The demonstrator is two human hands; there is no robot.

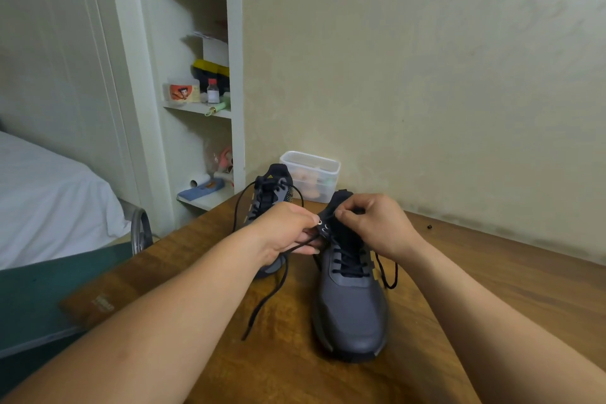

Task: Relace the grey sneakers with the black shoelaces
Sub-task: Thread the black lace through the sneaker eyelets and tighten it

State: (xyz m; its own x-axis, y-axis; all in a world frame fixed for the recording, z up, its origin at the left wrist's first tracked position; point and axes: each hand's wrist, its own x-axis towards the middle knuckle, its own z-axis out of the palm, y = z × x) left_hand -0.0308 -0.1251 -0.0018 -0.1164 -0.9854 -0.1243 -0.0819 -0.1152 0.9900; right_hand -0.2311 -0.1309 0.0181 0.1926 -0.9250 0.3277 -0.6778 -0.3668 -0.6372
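The near grey sneaker (351,311) stood on the wooden counter (295,371), toe toward the person, with its lower rows crossed in black and only the metal top eyelet (319,222) on its left side showing bare. The left hand (288,229) was curled at that side of the sneaker, gripping the black shoelace (262,305), whose free end trailed down the counter left of the sneaker. The right hand (373,223) was pinched, thumb against forefinger, on the sneaker's upper edge just beside the top eyelet; whether a lace tip also lay in that pinch could not be told. The lace's other end looped loose at the sneaker's right side. The far grey sneaker (272,193) stood behind and left of it, apparently laced, its ends untied, and a clear plastic tub (311,170) sat behind both. The lacing looked nearly done. The next move would likely call for feeding the tip through the top eyelet and drawing the slack even.
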